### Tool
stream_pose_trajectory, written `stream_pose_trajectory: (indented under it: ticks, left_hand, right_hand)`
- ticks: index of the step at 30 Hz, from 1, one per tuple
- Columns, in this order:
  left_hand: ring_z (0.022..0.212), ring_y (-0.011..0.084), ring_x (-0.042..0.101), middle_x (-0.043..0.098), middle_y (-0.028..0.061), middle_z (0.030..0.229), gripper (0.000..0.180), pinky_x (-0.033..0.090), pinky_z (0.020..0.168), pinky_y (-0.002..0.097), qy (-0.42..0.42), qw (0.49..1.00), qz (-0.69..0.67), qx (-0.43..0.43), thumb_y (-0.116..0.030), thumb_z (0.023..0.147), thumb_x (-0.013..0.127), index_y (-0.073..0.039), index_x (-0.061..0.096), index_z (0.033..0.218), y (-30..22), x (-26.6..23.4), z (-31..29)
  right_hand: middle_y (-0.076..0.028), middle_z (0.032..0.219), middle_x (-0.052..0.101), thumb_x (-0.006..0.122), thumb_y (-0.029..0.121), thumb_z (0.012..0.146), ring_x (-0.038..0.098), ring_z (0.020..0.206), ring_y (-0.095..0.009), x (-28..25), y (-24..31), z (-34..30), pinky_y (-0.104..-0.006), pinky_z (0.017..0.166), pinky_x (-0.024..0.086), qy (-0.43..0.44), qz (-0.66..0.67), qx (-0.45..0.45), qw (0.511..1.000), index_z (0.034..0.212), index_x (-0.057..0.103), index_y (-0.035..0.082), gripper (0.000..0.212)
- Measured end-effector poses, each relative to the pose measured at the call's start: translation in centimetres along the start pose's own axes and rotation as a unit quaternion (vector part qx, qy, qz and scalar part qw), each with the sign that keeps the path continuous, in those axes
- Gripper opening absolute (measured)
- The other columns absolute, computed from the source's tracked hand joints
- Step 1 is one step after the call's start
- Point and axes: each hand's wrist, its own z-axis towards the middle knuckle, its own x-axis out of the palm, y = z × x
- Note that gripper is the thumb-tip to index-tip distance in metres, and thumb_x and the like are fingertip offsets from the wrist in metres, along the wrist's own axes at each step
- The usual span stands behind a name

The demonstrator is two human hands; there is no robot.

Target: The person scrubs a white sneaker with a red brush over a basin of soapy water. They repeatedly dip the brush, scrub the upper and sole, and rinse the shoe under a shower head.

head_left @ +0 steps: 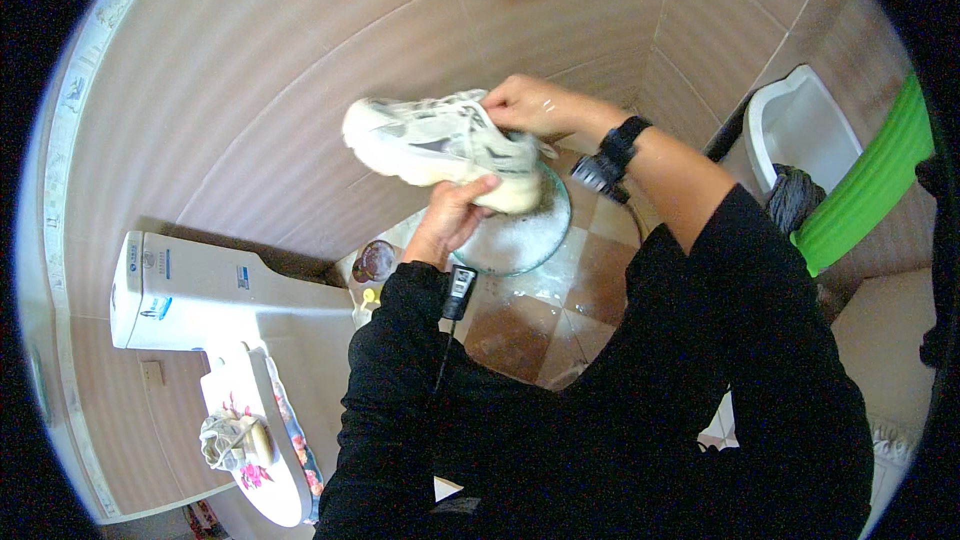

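A white sneaker [430,145] with grey markings is held up in front of me, its toe pointing left and its heel right. My left hand [452,223] grips it from below near the heel, thumb along the side of the sole. At the shoe's opening is my right hand [530,105], its fingers curled in at the collar and the fingertips hidden. Wet, whitish spots show on that hand. Beneath the shoe on the floor stands a round basin [515,270] with a greenish rim and foamy, whitish water, partly covered by the shoe and left hand.
On the left stands a white toilet [210,290]; another sneaker [236,440] rests on its flower-patterned lid [290,500]. A brown bowl [375,262] sits near the wall. The tiled floor [510,335] looks wet. At right are a white basin [810,130] and a green plastic object [865,180].
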Motion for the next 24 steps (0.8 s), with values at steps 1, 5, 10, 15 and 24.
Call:
stream_pose_trajectory:
  ticks: [1,5,10,15,24]
  left_hand:
    - [0.118,0.0311,0.065,0.063,0.0172,0.132,0.051,0.056,0.098,0.0447,0.033,0.999,0.018,-0.024,-0.003,0.092,0.068,0.004,0.049,0.139,0.4,0.4,0.1]
    - [0.113,0.0275,0.067,0.066,0.0162,0.126,0.049,0.059,0.089,0.0396,0.007,0.998,-0.034,0.056,-0.008,0.092,0.070,0.005,0.051,0.136,0.1,0.5,0.5]
    - [0.112,0.0301,0.067,0.066,0.0174,0.126,0.046,0.059,0.093,0.0431,0.042,0.998,-0.009,-0.049,-0.006,0.092,0.069,0.007,0.053,0.133,0.7,0.3,1.4]
    - [0.118,0.0319,0.065,0.063,0.0196,0.132,0.048,0.055,0.102,0.0468,-0.020,0.997,-0.042,0.060,-0.009,0.094,0.068,0.009,0.051,0.135,0.4,0.1,1.3]
    - [0.115,0.0277,0.066,0.065,0.0173,0.129,0.048,0.058,0.098,0.0414,0.000,0.995,-0.088,0.037,-0.004,0.090,0.071,0.006,0.053,0.133,1.2,1.0,3.3]
  right_hand:
    - [-0.005,0.088,0.074,0.061,0.018,0.097,0.061,0.075,-0.013,1.2,0.0,0.5,-0.0327,0.072,0.051,-0.050,-0.030,-0.056,0.997,0.107,0.073,-0.002,0.025]
    - [-0.012,0.108,0.076,0.064,0.020,0.097,0.067,0.087,-0.016,0.9,-0.7,0.7,-0.0345,0.079,0.053,-0.025,-0.029,0.077,0.996,0.110,0.073,-0.001,0.027]
    - [-0.013,0.111,0.076,0.062,0.019,0.098,0.067,0.098,-0.017,1.1,-0.5,0.9,-0.0349,0.085,0.052,-0.072,-0.082,0.067,0.992,0.113,0.073,0.000,0.027]
    - [-0.011,0.103,0.077,0.063,0.023,0.099,0.064,0.091,-0.012,0.5,-0.3,1.0,-0.0317,0.082,0.052,-0.032,-0.040,0.111,0.993,0.120,0.072,0.003,0.031]
    - [-0.011,0.102,0.077,0.062,0.020,0.099,0.064,0.083,-0.016,-0.9,-0.5,-0.2,-0.0346,0.079,0.053,-0.055,-0.068,0.131,0.988,0.113,0.074,0.001,0.026]
